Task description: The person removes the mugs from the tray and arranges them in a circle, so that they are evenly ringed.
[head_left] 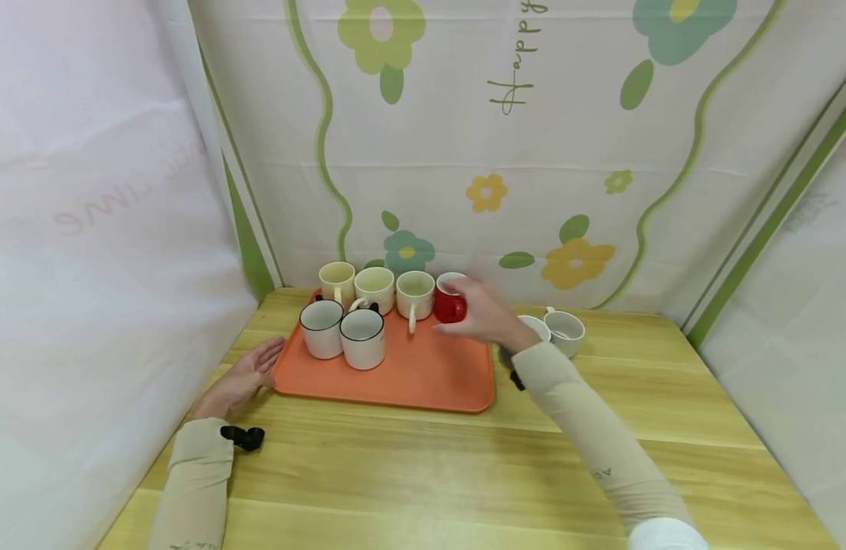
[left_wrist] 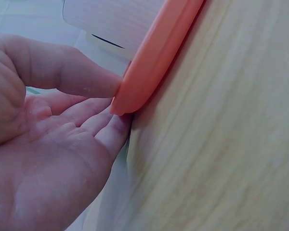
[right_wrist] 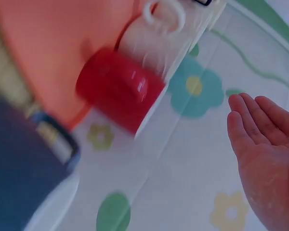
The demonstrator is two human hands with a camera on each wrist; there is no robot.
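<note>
So the biggest thing here is the cloth, pale with flowers on it, hanging behind and on both sides. Under everything is a wooden table, and on that sits the orange tray, a bit left of centre.

Then the hands. The left hand is at the tray's front left corner, lightly pinching the edge, thumb on one side and fingers on the other (the left wrist view shows this up close). The right hand reaches over the tray's right side with thumb and fingers spread. From the head it overlaps the red mug, but the right wrist view shows a gap between them and nothing in that palm.

Mugs, all upright: the red one is at the right end of the back row on the tray, handle to the front. Just beside it, to the left, run three cream mugs. In front of those, toward the left, are two white black-rimmed mugs. Off the tray to the right are a plain white mug and a dark mug (mostly behind the sleeve from the head).

Smallest is a black gadget at the left cuff.
</note>
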